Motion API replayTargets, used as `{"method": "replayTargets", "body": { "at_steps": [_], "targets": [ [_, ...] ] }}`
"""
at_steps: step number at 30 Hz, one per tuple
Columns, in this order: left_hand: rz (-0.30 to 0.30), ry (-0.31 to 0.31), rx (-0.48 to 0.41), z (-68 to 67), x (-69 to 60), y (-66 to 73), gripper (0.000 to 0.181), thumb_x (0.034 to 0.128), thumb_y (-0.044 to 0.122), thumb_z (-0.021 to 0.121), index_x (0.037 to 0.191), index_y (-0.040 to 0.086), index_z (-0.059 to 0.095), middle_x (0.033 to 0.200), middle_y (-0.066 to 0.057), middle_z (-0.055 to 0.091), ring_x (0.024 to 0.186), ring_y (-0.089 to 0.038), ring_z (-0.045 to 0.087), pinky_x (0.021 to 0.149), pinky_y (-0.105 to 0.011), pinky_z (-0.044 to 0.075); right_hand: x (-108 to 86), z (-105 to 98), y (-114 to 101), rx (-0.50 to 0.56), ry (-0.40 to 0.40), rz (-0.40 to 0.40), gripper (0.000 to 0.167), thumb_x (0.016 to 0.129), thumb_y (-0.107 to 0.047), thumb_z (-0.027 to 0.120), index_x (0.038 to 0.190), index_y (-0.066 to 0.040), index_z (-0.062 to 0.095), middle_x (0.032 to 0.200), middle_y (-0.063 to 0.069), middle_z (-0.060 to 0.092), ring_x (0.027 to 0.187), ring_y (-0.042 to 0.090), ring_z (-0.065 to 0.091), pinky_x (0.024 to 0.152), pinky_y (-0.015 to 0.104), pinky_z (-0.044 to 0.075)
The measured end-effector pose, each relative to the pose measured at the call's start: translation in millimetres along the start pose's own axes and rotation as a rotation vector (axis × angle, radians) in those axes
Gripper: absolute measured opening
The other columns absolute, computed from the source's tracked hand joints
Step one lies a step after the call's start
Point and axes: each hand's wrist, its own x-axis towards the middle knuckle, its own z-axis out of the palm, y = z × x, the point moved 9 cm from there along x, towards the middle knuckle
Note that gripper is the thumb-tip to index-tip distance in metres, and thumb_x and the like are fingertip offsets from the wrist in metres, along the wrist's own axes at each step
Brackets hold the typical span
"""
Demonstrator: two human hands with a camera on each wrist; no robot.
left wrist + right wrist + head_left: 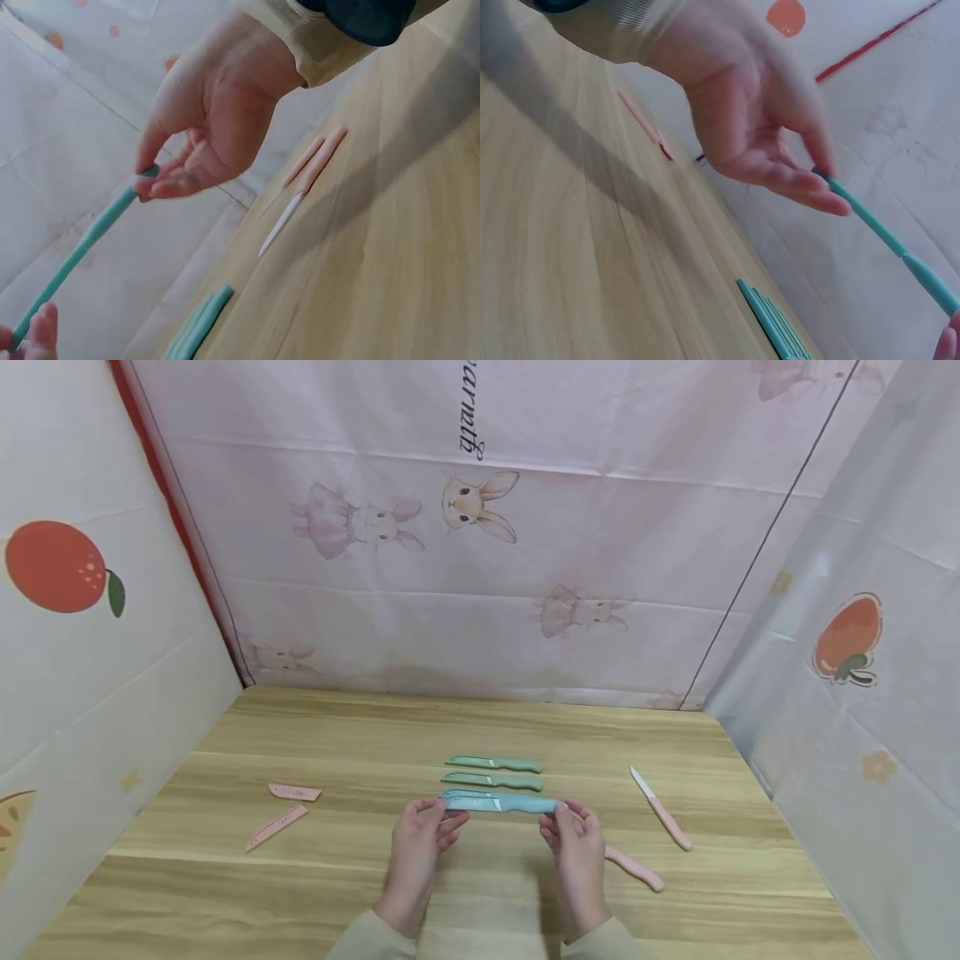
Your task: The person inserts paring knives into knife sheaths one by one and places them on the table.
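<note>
Both of my hands hold up a blue sheathed knife lengthwise. My left hand pinches the sheath's tip between thumb and fingers. At the handle's end, my right hand does the same, also seen from the side in the left wrist view. Just behind the held knife, part of another blue sheath shows; the rest is hidden. Farther back lie two green sheathed knives, side by side, handles to the right.
Two pink sheaths lie apart on the left of the wooden table. To the right is a pink-handled knife with a bare blade. A second pink handle shows beside my right hand. Printed cloth walls border the table.
</note>
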Motion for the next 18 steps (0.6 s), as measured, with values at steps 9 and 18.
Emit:
{"method": "replayTargets", "body": {
  "at_steps": [9,18],
  "targets": [
    [0.027,0.193,-0.033,-19.2,4.0,-2.7,0.022,0.0955,0.010,0.053,0.106,-0.009,0.051,0.096,-0.021,0.067,0.082,-0.019,0.069,0.065,-0.024,0.056,4.0,-5.5,-0.8,-0.056,0.061,0.004,0.031,0.094,-0.010,0.055,0.116,0.005,0.041,0.094,0.011,0.066,0.079,0.011,0.067,0.070,0.022,0.055],
    [-0.164,-0.077,0.103,-11.4,6.7,-22.6,0.051,0.0968,0.005,0.031,0.144,-0.004,0.017,0.104,-0.022,0.065,0.089,-0.026,0.067,0.074,-0.034,0.056,7.8,3.3,23.7,-0.304,-0.233,0.142,0.052,0.096,-0.013,0.045,0.138,0.008,0.023,0.096,0.014,0.065,0.073,0.015,0.066,0.064,0.027,0.054]
  ]
}}
